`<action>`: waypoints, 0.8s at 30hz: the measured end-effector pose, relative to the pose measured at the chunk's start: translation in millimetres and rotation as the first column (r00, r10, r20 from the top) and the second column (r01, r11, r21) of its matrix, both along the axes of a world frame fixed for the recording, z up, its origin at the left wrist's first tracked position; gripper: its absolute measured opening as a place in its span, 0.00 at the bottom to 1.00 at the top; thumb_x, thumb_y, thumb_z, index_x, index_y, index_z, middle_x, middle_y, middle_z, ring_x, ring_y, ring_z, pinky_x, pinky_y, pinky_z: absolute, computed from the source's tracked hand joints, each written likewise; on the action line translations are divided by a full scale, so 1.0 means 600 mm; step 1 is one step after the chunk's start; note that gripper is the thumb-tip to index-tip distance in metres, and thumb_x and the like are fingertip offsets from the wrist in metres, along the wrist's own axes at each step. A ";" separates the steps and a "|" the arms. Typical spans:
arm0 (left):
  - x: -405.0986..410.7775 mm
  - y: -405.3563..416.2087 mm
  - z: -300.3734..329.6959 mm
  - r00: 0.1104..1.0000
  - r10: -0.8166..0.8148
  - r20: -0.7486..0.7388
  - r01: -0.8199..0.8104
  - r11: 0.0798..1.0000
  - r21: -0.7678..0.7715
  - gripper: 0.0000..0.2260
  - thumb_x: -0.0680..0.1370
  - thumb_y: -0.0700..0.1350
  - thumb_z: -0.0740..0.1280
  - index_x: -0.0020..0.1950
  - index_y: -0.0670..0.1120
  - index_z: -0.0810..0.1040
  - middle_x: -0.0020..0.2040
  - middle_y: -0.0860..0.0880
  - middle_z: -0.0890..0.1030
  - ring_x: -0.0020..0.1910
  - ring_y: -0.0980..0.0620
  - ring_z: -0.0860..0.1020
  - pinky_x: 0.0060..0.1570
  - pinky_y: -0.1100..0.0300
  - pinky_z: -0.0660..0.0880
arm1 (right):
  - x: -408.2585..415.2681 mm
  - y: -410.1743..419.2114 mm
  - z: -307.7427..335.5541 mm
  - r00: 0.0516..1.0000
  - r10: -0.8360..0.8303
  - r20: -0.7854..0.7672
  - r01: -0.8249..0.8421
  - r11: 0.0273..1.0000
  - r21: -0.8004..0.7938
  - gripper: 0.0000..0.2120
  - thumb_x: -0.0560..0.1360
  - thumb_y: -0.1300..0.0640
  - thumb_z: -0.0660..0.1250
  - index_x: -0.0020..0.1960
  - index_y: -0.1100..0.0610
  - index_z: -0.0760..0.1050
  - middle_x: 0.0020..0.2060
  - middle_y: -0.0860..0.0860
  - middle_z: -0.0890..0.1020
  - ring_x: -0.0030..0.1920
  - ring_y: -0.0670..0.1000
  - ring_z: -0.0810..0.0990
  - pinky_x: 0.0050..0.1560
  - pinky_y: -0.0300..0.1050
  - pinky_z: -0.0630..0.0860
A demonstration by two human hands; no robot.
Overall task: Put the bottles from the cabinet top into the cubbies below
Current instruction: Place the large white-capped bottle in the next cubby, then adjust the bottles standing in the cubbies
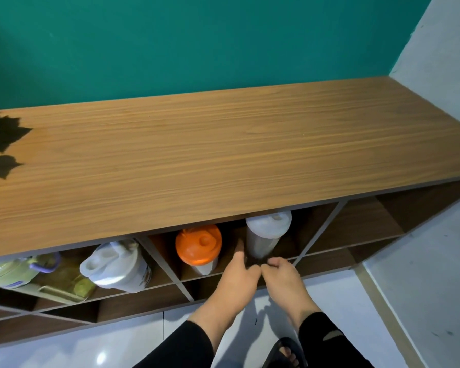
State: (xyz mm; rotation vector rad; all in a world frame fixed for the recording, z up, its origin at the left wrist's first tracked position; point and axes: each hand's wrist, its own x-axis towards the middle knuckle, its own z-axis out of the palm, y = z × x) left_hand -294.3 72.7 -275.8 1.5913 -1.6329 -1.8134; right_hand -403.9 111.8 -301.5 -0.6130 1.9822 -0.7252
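Both hands, left (238,277) and right (283,274), loosely curled and empty, hover at 6 o'clock of the cubby (303,235) holding the white bottle (266,235) and orange-lidded bottle (198,245).

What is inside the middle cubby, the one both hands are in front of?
Two bottles stand upright in the middle cubby: an orange-lidded bottle and a white-lidded bottle. The cabinet top hides the cubby's back, and the left hand and right hand cover its front floor.

Teal wall (197,41) across the upper frame, pale glossy floor tiles (422,274) lower right, dark sandal (286,353) at bottom edge
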 end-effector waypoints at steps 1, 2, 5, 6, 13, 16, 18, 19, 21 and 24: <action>0.012 0.012 -0.005 1.000 0.004 0.022 -0.004 1.000 0.027 0.23 0.79 0.41 0.63 0.75 0.46 0.67 0.68 0.49 0.75 0.61 0.54 0.76 0.59 0.60 0.73 | 0.006 0.003 0.000 0.996 0.085 0.007 -0.086 0.996 0.036 0.19 0.81 0.57 0.63 0.71 0.58 0.75 0.63 0.54 0.81 0.62 0.53 0.79 0.65 0.49 0.75; 0.026 0.026 -0.010 0.998 0.026 0.050 -0.029 0.998 0.053 0.26 0.80 0.41 0.63 0.78 0.46 0.64 0.72 0.50 0.73 0.66 0.54 0.74 0.63 0.61 0.71 | 0.014 0.004 0.001 0.985 0.171 0.014 -0.172 0.984 0.057 0.17 0.81 0.56 0.63 0.68 0.57 0.78 0.60 0.53 0.83 0.59 0.52 0.80 0.64 0.49 0.76; 0.071 0.057 -0.029 0.984 0.172 0.052 -0.177 0.978 0.112 0.26 0.81 0.40 0.61 0.79 0.45 0.61 0.52 0.59 0.77 0.45 0.63 0.76 0.41 0.74 0.71 | 0.039 -0.014 -0.006 0.945 0.326 0.025 -0.327 0.944 0.054 0.20 0.80 0.56 0.64 0.73 0.55 0.73 0.67 0.51 0.79 0.64 0.50 0.78 0.64 0.43 0.73; 0.083 0.060 -0.032 0.975 0.218 0.050 -0.223 0.966 0.129 0.27 0.81 0.40 0.61 0.80 0.46 0.58 0.45 0.61 0.73 0.39 0.64 0.73 0.35 0.74 0.69 | 0.047 -0.024 -0.007 0.941 0.337 0.032 -0.338 0.941 0.029 0.23 0.81 0.57 0.63 0.75 0.54 0.69 0.70 0.52 0.77 0.67 0.51 0.77 0.65 0.42 0.71; 0.120 0.029 -0.020 0.934 0.355 -0.027 -0.353 0.933 0.064 0.35 0.80 0.38 0.60 0.82 0.53 0.46 0.62 0.53 0.75 0.43 0.63 0.73 0.42 0.71 0.72 | 0.101 -0.072 -0.001 0.927 0.373 -0.032 -0.373 0.918 -0.136 0.35 0.79 0.63 0.62 0.82 0.49 0.54 0.62 0.54 0.77 0.54 0.50 0.78 0.57 0.44 0.73; 0.134 0.015 -0.020 0.947 0.319 -0.027 -0.319 0.948 0.003 0.34 0.79 0.36 0.61 0.80 0.57 0.53 0.50 0.58 0.78 0.39 0.61 0.75 0.31 0.74 0.72 | 0.112 -0.074 -0.001 0.932 0.362 -0.004 -0.356 0.916 -0.185 0.33 0.78 0.63 0.61 0.80 0.46 0.57 0.68 0.51 0.77 0.64 0.50 0.77 0.64 0.44 0.71; 0.138 0.006 -0.023 0.944 0.326 -0.044 -0.327 0.945 -0.015 0.32 0.79 0.36 0.61 0.78 0.57 0.57 0.52 0.56 0.79 0.43 0.60 0.76 0.36 0.70 0.73 | 0.117 -0.067 0.003 0.942 0.334 0.008 -0.327 0.926 -0.189 0.30 0.79 0.64 0.60 0.77 0.47 0.61 0.62 0.50 0.79 0.60 0.50 0.79 0.58 0.43 0.74; 0.138 0.002 -0.024 0.944 0.327 -0.048 -0.328 0.944 -0.016 0.31 0.79 0.35 0.62 0.77 0.57 0.58 0.53 0.54 0.79 0.45 0.59 0.77 0.38 0.68 0.72 | 0.119 -0.062 0.003 0.947 0.320 0.011 -0.313 0.933 -0.181 0.28 0.79 0.64 0.60 0.77 0.47 0.62 0.60 0.50 0.80 0.57 0.50 0.80 0.57 0.45 0.75; 0.136 -0.007 -0.028 0.944 0.326 -0.053 -0.327 0.945 0.000 0.29 0.79 0.36 0.62 0.76 0.56 0.59 0.54 0.52 0.78 0.47 0.56 0.77 0.40 0.65 0.73 | 0.119 -0.054 0.002 0.958 0.286 0.018 -0.280 0.947 -0.158 0.28 0.80 0.63 0.60 0.78 0.48 0.61 0.55 0.51 0.80 0.52 0.50 0.80 0.59 0.50 0.77; 0.132 -0.018 -0.031 0.944 0.327 -0.039 -0.327 0.945 0.014 0.23 0.78 0.38 0.62 0.72 0.53 0.65 0.56 0.43 0.79 0.47 0.51 0.77 0.43 0.62 0.74 | 0.116 -0.050 0.010 0.965 0.263 0.012 -0.260 0.957 -0.128 0.28 0.81 0.63 0.59 0.79 0.50 0.58 0.60 0.51 0.78 0.54 0.50 0.77 0.57 0.47 0.73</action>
